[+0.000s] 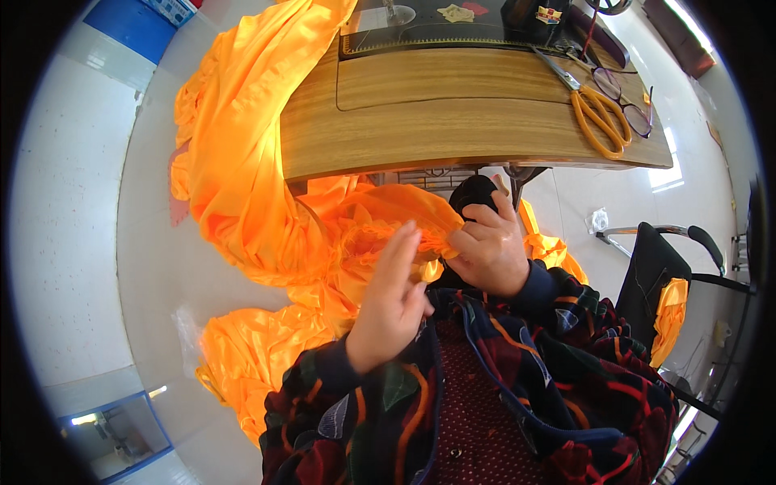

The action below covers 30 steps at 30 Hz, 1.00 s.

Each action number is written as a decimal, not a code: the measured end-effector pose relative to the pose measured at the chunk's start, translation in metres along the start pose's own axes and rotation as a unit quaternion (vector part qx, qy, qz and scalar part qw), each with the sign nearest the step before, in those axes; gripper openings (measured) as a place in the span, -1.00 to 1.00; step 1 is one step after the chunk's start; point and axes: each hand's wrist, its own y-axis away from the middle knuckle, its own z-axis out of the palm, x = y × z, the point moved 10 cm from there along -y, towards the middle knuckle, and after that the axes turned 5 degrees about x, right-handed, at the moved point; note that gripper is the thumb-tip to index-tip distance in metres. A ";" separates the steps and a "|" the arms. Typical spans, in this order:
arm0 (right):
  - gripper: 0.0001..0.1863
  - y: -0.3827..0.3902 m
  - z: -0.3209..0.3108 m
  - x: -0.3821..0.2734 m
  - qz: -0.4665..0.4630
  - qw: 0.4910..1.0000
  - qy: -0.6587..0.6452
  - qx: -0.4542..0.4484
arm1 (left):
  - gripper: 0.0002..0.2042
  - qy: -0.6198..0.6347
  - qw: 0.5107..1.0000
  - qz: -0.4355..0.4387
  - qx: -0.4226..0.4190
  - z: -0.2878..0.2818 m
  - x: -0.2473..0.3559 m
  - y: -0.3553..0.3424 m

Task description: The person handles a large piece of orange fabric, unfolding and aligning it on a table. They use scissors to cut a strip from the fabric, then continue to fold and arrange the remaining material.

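Note:
Over my lap lies a long stretch of shiny orange satin cloth, with a gathered, ruffled part between my hands. My right hand is closed, its thumb and fingers pinching the cloth's bunched edge. Beside the ruffle, my left hand is held up with its fingers stretched out; no grip on the cloth shows. A small loop of orange cloth sits between the two hands. The satin drapes over the table's left end and falls to the floor in folds.
Ahead is a wooden sewing machine table with a black machine bed. Orange-handled scissors and eyeglasses lie at its right end. A black chair with orange cloth over it stands at right. A blue-framed panel is at lower left.

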 end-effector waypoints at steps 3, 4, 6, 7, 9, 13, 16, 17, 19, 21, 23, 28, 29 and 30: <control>-0.83 0.000 -0.002 -0.006 -0.015 1.000 0.002 0.001 | -0.40 -0.108 0.988 0.105 -0.036 0.021 0.003 -0.025; -0.84 0.000 -0.004 -0.007 -0.018 1.000 0.001 0.008 | -0.47 -0.175 0.969 0.171 -0.032 0.026 0.009 -0.027; -0.85 -0.001 -0.004 -0.010 -0.026 1.000 0.002 0.010 | -0.56 -0.208 0.963 0.167 -0.023 0.025 -0.003 -0.033; -0.85 -0.002 -0.005 -0.010 -0.029 1.000 0.003 0.010 | -0.60 -0.225 0.960 0.164 -0.019 0.024 -0.009 -0.034; -0.87 -0.002 -0.007 -0.011 -0.034 0.999 -0.009 0.004 | -0.66 -0.216 0.967 0.135 -0.002 0.017 -0.020 -0.035; -0.63 -0.006 -0.027 0.003 -0.009 0.992 -0.113 0.058 | -0.73 -0.069 0.995 0.053 0.038 -0.005 -0.041 -0.035; -0.47 -0.003 -0.021 0.032 0.119 0.966 -0.226 0.043 | -0.76 0.006 0.998 0.023 0.058 -0.015 -0.048 -0.032; -0.47 -0.003 -0.016 0.031 0.118 0.962 -0.245 0.028 | -0.77 0.008 0.999 0.008 0.052 -0.015 -0.051 -0.031; -0.46 -0.002 -0.004 0.029 0.117 0.951 -0.286 -0.001 | -0.78 0.013 0.999 0.013 0.045 -0.014 -0.051 -0.031; -0.58 -0.001 0.003 0.028 0.112 0.952 -0.286 -0.009 | -0.79 -0.019 0.999 0.029 0.035 -0.013 -0.047 -0.031; -0.67 -0.004 0.007 0.024 0.084 0.948 -0.306 -0.003 | -0.79 -0.058 0.996 0.058 0.028 -0.011 -0.040 -0.033; -0.86 -0.003 0.018 0.029 0.126 0.925 -0.357 0.001 | -0.77 -0.097 0.988 0.116 0.019 -0.008 -0.023 -0.032; -0.87 -0.003 0.021 0.029 0.137 0.916 -0.378 0.004 | -0.77 -0.079 0.992 0.100 0.016 -0.009 -0.026 -0.033; -0.88 0.001 0.027 0.031 0.167 0.908 -0.384 -0.010 | -0.77 -0.068 0.995 0.078 0.007 -0.009 -0.029 -0.033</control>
